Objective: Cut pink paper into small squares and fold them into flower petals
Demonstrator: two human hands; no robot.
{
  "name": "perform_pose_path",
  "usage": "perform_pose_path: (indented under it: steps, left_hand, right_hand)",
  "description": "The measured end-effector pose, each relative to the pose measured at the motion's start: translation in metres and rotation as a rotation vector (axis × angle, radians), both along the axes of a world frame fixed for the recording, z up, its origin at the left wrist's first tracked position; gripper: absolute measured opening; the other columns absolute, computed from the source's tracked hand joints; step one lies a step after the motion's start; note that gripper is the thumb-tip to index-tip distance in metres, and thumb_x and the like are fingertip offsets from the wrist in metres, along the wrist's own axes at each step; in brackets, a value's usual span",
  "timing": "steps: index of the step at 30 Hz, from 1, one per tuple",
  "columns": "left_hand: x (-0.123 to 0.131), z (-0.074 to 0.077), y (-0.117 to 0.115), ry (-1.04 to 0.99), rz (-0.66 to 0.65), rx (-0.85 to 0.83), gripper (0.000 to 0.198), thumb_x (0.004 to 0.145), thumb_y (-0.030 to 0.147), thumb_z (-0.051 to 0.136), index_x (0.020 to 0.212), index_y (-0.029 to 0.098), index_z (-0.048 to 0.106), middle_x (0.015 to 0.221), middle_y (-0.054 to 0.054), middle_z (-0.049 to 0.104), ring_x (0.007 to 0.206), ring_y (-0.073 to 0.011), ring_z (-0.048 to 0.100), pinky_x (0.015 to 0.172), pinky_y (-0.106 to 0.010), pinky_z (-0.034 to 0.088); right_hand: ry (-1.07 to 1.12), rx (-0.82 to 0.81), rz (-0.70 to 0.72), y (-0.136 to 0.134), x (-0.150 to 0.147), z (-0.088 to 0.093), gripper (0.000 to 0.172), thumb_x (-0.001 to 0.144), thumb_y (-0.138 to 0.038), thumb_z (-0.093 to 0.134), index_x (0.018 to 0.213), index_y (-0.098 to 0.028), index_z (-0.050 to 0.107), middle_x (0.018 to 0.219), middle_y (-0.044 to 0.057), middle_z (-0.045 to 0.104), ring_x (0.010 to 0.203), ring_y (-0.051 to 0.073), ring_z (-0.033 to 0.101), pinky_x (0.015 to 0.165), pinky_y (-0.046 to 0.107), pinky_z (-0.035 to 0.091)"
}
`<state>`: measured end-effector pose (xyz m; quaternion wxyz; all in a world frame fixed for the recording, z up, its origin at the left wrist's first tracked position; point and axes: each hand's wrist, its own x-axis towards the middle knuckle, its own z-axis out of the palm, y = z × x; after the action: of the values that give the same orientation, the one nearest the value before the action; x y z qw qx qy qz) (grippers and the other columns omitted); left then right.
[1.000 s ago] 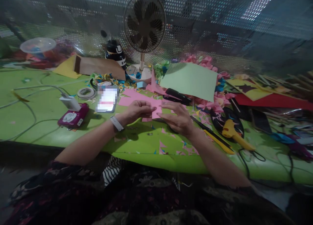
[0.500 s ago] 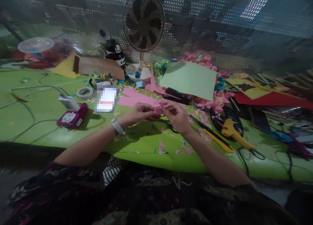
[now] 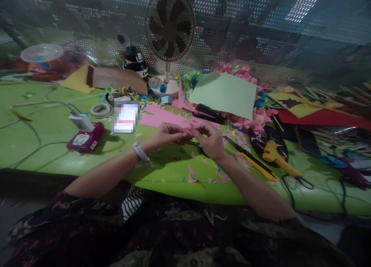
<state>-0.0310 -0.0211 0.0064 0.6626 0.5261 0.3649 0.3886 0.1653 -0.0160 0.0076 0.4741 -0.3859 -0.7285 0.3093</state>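
Note:
Over the green table, my left hand [image 3: 168, 135] and my right hand [image 3: 210, 140] meet with a small pink piece of paper [image 3: 187, 130] pinched between their fingertips. Fingers cover most of the piece, so its exact shape is hard to make out. Just behind my hands lie flat pink paper strips [image 3: 158, 117]. Scissors [image 3: 197, 144] lie partly hidden under my right hand. A black stapler [image 3: 210, 113] rests beyond them, and a yellow-and-black utility knife [image 3: 251, 159] is to the right of my right wrist.
A phone [image 3: 126, 118], a tape roll [image 3: 100, 110] and a purple power socket [image 3: 86, 138] are to the left. On the right sits a yellow glue gun [image 3: 279, 159] with its cord. Behind stand a fan [image 3: 170, 27] and a green paper sheet [image 3: 224, 94]. Pink scraps [image 3: 191, 174] litter the front.
My right fingertips have shifted slightly left and closer to my left fingers, covering more of the pink paper. Everything on the table stays in place.

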Motion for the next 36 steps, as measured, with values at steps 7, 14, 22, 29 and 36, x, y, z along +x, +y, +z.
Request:
perform_pose_path:
  steps: [7,14,22,29,36]
  left_hand:
    - [0.0002,-0.0043,0.002,-0.026,0.002,0.0,0.036,0.069,0.043,0.088,0.085,0.012,0.076,0.09,-0.01,0.079,0.084,-0.0188,0.076,0.078,-0.032,0.061]
    - [-0.0004,-0.0056,0.0016,-0.005,-0.004,0.006,0.034,0.073,0.041,0.086,0.088,0.012,0.076,0.093,-0.012,0.079,0.089,-0.0207,0.076,0.081,-0.034,0.061]
    - [0.001,-0.0035,0.0011,-0.002,0.005,0.019,0.025,0.077,0.035,0.083,0.086,0.013,0.077,0.089,-0.009,0.08,0.083,-0.0168,0.076,0.076,-0.029,0.061]
    - [0.0,-0.0044,0.0021,0.015,-0.021,0.044,0.025,0.078,0.037,0.083,0.084,0.013,0.077,0.086,-0.008,0.079,0.076,-0.0139,0.074,0.074,-0.026,0.061]
    - [-0.0007,-0.0014,0.0005,0.003,-0.036,0.03,0.028,0.076,0.039,0.083,0.084,0.013,0.075,0.087,-0.009,0.079,0.08,-0.0159,0.075,0.074,-0.028,0.061]
  right_hand:
    - [-0.014,0.035,-0.004,0.0003,0.0004,-0.0016,0.033,0.088,-0.053,0.069,0.083,-0.021,0.065,0.077,0.002,0.069,0.07,0.017,0.065,0.067,0.034,0.056]
    - [-0.003,0.04,-0.015,0.001,-0.0005,-0.0021,0.034,0.088,-0.054,0.069,0.082,-0.022,0.065,0.076,0.002,0.069,0.069,0.017,0.065,0.064,0.033,0.056]
    - [-0.023,0.014,-0.003,0.0,-0.0002,-0.0012,0.036,0.088,-0.057,0.068,0.083,-0.021,0.061,0.078,0.002,0.066,0.07,0.017,0.063,0.065,0.033,0.055]
    - [-0.037,-0.184,0.078,0.0065,0.0061,0.001,0.046,0.09,-0.068,0.056,0.089,-0.022,0.053,0.078,0.0,0.057,0.068,0.015,0.056,0.061,0.03,0.047]
    - [-0.117,-0.036,0.085,0.0057,0.0026,0.0001,0.045,0.094,-0.064,0.054,0.078,-0.022,0.054,0.073,0.0,0.055,0.067,0.016,0.051,0.061,0.03,0.043]
